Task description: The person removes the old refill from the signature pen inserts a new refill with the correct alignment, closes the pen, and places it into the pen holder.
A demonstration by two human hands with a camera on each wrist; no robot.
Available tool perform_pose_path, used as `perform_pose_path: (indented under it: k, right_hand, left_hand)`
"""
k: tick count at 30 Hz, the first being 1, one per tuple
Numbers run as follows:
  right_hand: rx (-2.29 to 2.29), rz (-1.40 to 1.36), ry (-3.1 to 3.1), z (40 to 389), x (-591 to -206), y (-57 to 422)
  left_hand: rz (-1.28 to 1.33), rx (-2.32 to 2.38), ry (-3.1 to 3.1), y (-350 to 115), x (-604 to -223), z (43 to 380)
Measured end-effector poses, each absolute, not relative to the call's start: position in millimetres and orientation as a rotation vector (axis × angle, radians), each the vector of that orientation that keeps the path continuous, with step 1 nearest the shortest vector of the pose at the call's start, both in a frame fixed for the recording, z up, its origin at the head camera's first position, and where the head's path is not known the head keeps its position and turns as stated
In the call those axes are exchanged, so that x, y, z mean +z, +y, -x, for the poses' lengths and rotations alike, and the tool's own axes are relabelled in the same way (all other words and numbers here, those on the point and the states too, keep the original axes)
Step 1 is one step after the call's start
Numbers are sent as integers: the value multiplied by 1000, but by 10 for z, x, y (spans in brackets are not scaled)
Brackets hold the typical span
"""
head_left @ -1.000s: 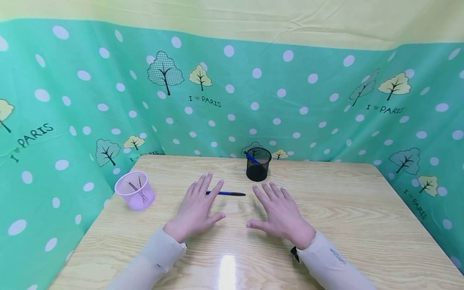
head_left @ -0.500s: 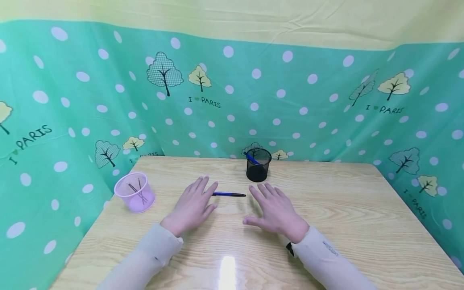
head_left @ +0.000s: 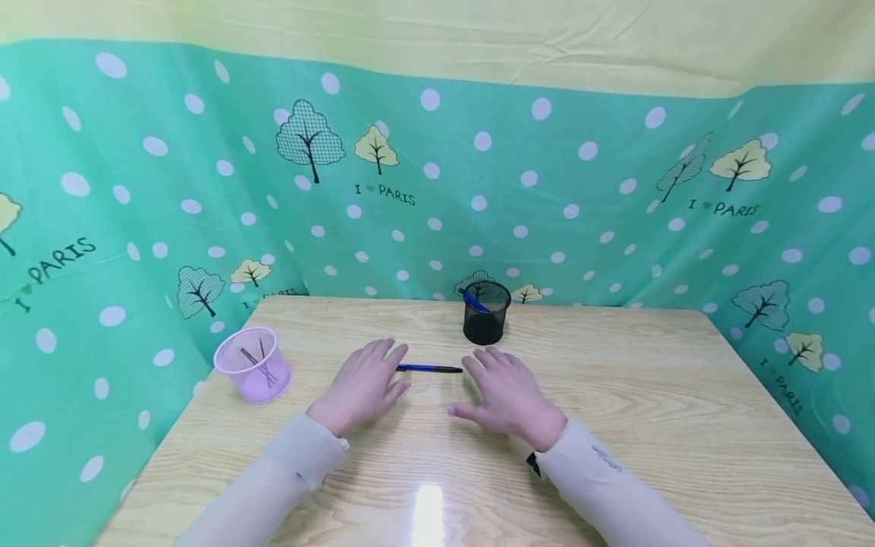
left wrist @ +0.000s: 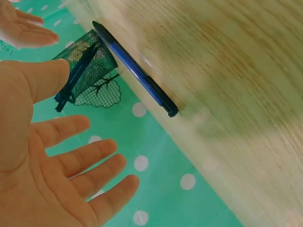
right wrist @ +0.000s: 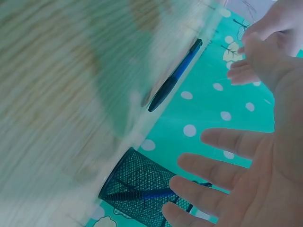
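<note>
A person works with bare hands at a light wood-grain table [head_left: 636, 372], the left hand [head_left: 362, 387] and right hand [head_left: 509, 399] held out with fingers spread and relaxed, both free of any grip. Between them, a blue-and-black pen [head_left: 429, 368] lies crosswise on the tabletop, its dark grip end near the right hand's fingertips and its other end just beside the left hand's index finger; the wrist views show it apart from both palms. Behind it, toward the back edge, a black mesh cup [head_left: 484, 325] stands upright, a blue pen [head_left: 475, 301] leaning inside. At the person's left, near the table's side edge, sits a lilac cup [head_left: 256, 389] with thin dark sticks [head_left: 263, 368] in it. Pale sleeves [head_left: 273, 482] cover both forearms, and a small dark object [head_left: 534, 463] shows under the right cuff. A green curtain [head_left: 472, 178], printed with white dots, trees and the word "PARIS", hangs around the table beneath a cream upper band [head_left: 437, 30].
</note>
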State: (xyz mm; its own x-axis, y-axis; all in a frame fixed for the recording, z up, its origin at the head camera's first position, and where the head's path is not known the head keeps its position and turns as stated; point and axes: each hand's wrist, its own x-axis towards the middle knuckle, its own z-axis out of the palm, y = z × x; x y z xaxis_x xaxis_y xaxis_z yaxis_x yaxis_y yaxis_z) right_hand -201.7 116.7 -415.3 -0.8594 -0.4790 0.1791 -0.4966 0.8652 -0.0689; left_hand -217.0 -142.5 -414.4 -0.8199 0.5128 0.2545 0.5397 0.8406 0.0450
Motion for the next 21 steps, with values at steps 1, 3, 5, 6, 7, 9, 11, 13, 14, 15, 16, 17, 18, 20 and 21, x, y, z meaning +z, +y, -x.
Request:
perform_pose_path:
  k: [1, 3, 5, 6, 7, 9, 11, 13, 14, 15, 16, 17, 18, 20, 21]
  right_hand:
    - [164, -759, -2882, 2021, -4151, 1157]
    - [151, -755, -2886, 2032, -4146, 1136]
    - [141, -749, -2898, 2043, -4140, 1116]
    - [133, -744, -2906, 2049, -4139, 1108]
    - [130, -740, -2915, 2054, -4134, 1099]
    - [131, -731, -2932, 2070, -4134, 1081]
    - [136, -722, -2949, 2085, -4134, 1064]
    - [145, -716, -2961, 2100, -4137, 1049]
    - [152, -715, -2963, 2107, -4137, 1042]
    - [152, -716, -2964, 2113, -4136, 1036]
    - [156, -716, -2967, 2120, -4136, 1030]
    - [157, -719, -2968, 2128, -4136, 1025]
    - [157, -720, -2967, 2137, -4137, 1020]
    - [159, -723, -2962, 2156, -4137, 1013]
    - [159, -724, -2962, 2168, -4139, 1011]
  left_hand:
    - [807, -175, -2787, -1422, -4148, 2178]
    - [802, -188, -2794, -1415, -4150, 2193]
    - [798, -195, -2809, -1406, -4149, 2208]
    - [796, -197, -2816, -1403, -4151, 2215]
    - [794, -201, -2823, -1398, -4149, 2224]
    - [792, -196, -2826, -1388, -4143, 2240]
    - [791, -182, -2824, -1381, -4139, 2258]
    - [792, -166, -2820, -1371, -4137, 2278]
    - [792, -157, -2822, -1367, -4137, 2288]
    - [794, -153, -2823, -1362, -4137, 2300]
    - [796, -153, -2825, -1357, -4137, 2310]
    - [798, -155, -2825, -1351, -4138, 2321]
    - [800, -159, -2829, -1345, -4138, 2331]
    - [805, -162, -2831, -1333, -4137, 2349]
    - [808, -162, -2830, -1327, -4138, 2358]
